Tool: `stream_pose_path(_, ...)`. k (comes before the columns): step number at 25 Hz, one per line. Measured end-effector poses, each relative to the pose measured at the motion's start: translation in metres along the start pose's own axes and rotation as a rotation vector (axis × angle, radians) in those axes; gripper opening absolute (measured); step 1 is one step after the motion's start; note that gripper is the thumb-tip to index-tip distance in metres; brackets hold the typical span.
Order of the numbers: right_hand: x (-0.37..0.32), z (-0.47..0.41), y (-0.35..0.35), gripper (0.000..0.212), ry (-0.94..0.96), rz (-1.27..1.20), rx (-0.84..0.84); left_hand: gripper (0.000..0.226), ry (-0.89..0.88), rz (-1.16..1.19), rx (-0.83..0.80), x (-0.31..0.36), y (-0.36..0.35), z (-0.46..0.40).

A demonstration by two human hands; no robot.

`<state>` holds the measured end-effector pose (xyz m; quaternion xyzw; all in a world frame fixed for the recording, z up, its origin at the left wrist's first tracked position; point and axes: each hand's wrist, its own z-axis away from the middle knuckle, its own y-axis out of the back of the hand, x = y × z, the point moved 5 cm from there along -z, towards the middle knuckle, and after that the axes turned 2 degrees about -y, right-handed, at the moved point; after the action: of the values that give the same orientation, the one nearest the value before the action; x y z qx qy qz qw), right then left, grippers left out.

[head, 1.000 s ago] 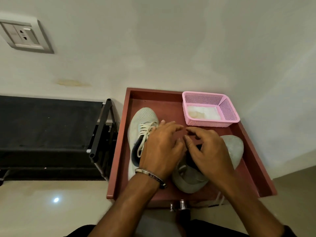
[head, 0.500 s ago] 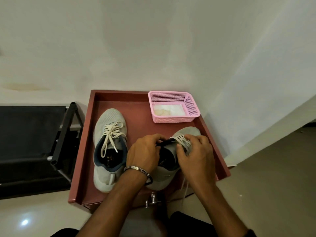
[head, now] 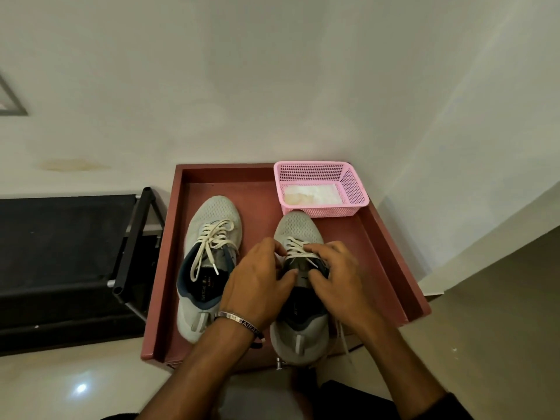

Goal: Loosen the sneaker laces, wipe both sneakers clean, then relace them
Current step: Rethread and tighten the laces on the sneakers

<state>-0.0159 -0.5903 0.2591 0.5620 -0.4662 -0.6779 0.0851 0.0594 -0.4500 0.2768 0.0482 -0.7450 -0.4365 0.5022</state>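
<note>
Sneakers sit side by side in the red tray [head: 391,237], the right sneaker [head: 298,228] half hidden under both hands, left hand [head: 257,283] and right hand [head: 336,277] curled, fingertips pinching its pale laces [head: 295,248], while the left sneaker [head: 212,213] lies loosely laced beside them.

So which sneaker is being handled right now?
The right sneaker, nearest the pink basket; both hands are at its laces. The left sneaker lies untouched.
</note>
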Motion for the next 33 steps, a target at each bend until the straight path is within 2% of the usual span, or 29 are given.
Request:
stream_pose_path(6, -0.01, -0.008, -0.019, 0.051, 0.156, -0.075, -0.081, 0.02, 0.042, -0.043, 0.045, -0.007, 0.01, -0.002)
stream_pose_path(10, -0.018, -0.001, -0.008, 0.044, 0.169, -0.025, -0.068, 0.02, 0.052, -0.05, 0.058, -0.008, 0.013, 0.002)
stream_pose_path(12, -0.028, 0.011, -0.001, 0.035, 0.232, 0.063, -0.032, 0.02, 0.07, -0.027, 0.061, -0.009, 0.014, 0.004)
stream_pose_path(14, -0.033, 0.021, -0.001, 0.036, 0.319, 0.285, -0.073, 0.019, 0.077, -0.012, 0.051, -0.009, 0.015, 0.005)
stream_pose_path(16, -0.033, 0.018, -0.003, 0.035, 0.314, 0.432, -0.102, 0.02, 0.066, -0.02, 0.049, -0.011, 0.015, 0.003)
stream_pose_path(20, -0.041, 0.007, 0.005, 0.013, 0.335, 0.183, 0.081, 0.018, 0.029, 0.002, 0.053, -0.014, 0.015, 0.002)
stream_pose_path(25, -0.038, 0.006, 0.006, 0.019, 0.277, 0.019, 0.091, 0.031, -0.021, 0.023, -0.017, -0.013, 0.012, 0.001)
stream_pose_path(28, -0.03, 0.004, 0.007, 0.03, 0.211, -0.031, 0.05, 0.056, -0.089, 0.034, -0.094, -0.009, 0.009, -0.001)
stream_pose_path(29, -0.028, 0.003, 0.007, 0.032, 0.207, -0.033, 0.021, 0.058, -0.107, 0.01, -0.108, -0.009, 0.009, -0.002)
stream_pose_path(33, -0.02, -0.003, 0.008, 0.035, 0.166, -0.061, -0.08, 0.029, -0.157, -0.119, -0.084, -0.008, 0.014, -0.005)
